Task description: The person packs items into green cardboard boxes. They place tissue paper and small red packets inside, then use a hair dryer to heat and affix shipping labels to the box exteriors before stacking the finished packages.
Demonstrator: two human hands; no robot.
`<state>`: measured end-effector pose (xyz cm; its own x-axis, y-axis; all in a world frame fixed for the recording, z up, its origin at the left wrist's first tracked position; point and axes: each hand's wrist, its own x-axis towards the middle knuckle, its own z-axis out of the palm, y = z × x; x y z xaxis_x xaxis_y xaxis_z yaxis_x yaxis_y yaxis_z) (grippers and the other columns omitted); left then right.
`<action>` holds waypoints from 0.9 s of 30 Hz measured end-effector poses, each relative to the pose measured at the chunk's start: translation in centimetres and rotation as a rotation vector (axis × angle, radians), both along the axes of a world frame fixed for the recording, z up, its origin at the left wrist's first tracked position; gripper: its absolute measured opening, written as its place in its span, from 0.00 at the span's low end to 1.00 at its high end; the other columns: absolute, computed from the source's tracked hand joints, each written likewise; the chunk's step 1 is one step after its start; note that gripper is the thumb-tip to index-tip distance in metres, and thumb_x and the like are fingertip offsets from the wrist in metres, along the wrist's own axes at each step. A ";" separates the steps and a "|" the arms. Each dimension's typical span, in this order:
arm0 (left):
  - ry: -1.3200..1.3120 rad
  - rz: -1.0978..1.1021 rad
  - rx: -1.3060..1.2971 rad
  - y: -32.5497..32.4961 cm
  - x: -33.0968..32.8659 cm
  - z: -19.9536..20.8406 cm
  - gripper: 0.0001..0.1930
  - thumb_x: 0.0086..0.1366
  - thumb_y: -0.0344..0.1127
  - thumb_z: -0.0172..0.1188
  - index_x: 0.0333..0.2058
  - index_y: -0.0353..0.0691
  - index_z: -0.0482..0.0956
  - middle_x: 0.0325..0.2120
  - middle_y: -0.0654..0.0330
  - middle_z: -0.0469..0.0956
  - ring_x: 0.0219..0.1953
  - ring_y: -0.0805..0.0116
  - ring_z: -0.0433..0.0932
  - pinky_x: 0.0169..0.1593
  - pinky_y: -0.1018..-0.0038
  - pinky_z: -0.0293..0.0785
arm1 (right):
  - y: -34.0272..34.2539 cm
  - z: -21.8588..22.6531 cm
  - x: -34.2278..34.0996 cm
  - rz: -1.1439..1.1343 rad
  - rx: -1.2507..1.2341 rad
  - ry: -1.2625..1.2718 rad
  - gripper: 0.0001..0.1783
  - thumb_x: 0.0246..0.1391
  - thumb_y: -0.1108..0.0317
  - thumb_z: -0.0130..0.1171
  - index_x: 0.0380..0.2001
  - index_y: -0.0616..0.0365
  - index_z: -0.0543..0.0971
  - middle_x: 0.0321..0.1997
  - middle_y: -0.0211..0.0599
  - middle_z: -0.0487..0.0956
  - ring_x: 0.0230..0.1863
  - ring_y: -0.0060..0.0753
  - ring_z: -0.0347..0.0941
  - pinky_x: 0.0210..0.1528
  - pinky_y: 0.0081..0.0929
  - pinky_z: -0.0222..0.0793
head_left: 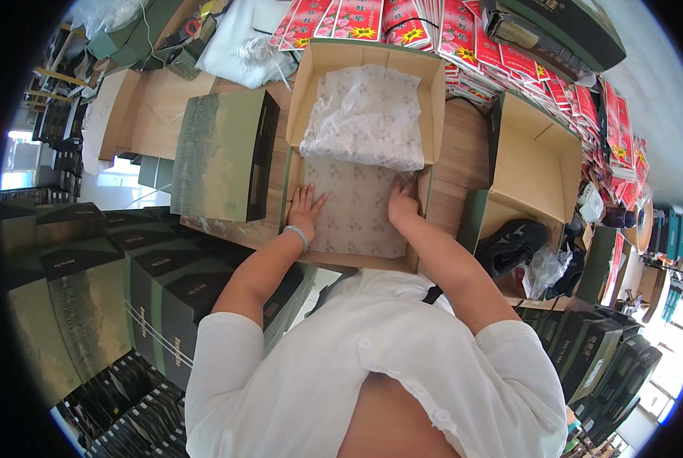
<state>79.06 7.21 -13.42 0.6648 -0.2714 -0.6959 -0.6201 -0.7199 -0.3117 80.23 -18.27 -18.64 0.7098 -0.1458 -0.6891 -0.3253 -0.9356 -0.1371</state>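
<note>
An open cardboard shoe box (pixel 425 229) lies in front of me on the wooden table, its lid (pixel 435 91) raised at the far side. Patterned tissue paper (pixel 353 221) lines the box, and a crumpled sheet of it (pixel 364 114) folds back over the lid. My left hand (pixel 303 211) rests flat on the paper by the left wall, fingers spread. Along the right wall, my right hand (pixel 403 202) touches the paper's edge; its thumb is stretched out and its other fingers are partly hidden. What lies beneath the paper is hidden.
To the left stands a closed green box (pixel 219 156). At the right, another open box (pixel 536 156) sits by a black shoe (pixel 513 248) and clear plastic wrap (pixel 547 275). Red printed packets (pixel 463 38) heap along the back. Stacked shoe boxes (pixel 169 286) fill the lower left.
</note>
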 end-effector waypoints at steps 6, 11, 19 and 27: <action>0.031 -0.026 0.146 -0.3 0.0 -0.5 0.60 0.52 0.54 0.63 0.69 0.52 0.23 0.70 0.45 0.26 0.72 0.42 0.28 0.68 0.44 0.21 | 0.6 4.0 -0.6 -0.054 0.067 0.018 0.63 0.44 0.63 0.69 0.71 0.49 0.35 0.73 0.63 0.24 0.55 0.59 0.72 0.51 0.37 0.75; -0.073 -0.017 -0.098 -0.2 -0.6 1.4 0.71 0.40 0.61 0.74 0.70 0.54 0.25 0.70 0.44 0.32 0.72 0.42 0.35 0.67 0.42 0.30 | -1.9 11.9 -7.0 -0.089 0.366 -0.551 0.42 0.54 0.64 0.59 0.67 0.60 0.52 0.71 0.56 0.49 0.66 0.52 0.59 0.63 0.42 0.62; -0.617 0.693 -0.370 -0.4 -0.4 6.1 0.51 0.59 0.40 0.62 0.70 0.47 0.34 0.61 0.38 0.59 0.54 0.43 0.72 0.56 0.47 0.65 | -18.6 12.8 -18.1 -0.777 -0.391 -0.759 0.34 0.47 0.49 0.66 0.45 0.66 0.67 0.43 0.55 0.71 0.46 0.63 0.69 0.49 0.51 0.67; -0.391 0.828 -0.643 -2.1 -1.8 4.4 0.44 0.58 0.29 0.58 0.67 0.32 0.40 0.37 0.42 0.78 0.38 0.43 0.79 0.40 0.57 0.77 | -22.7 9.9 -16.0 -0.457 -0.224 0.040 0.51 0.58 0.27 0.27 0.51 0.68 0.76 0.55 0.63 0.73 0.63 0.49 0.66 0.63 0.50 0.53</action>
<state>77.29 5.09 -8.98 0.9494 0.1225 -0.2891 0.1846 -0.9627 0.1980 64.19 -40.98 -8.74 0.5128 -0.5823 -0.6309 -0.7091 -0.7015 0.0711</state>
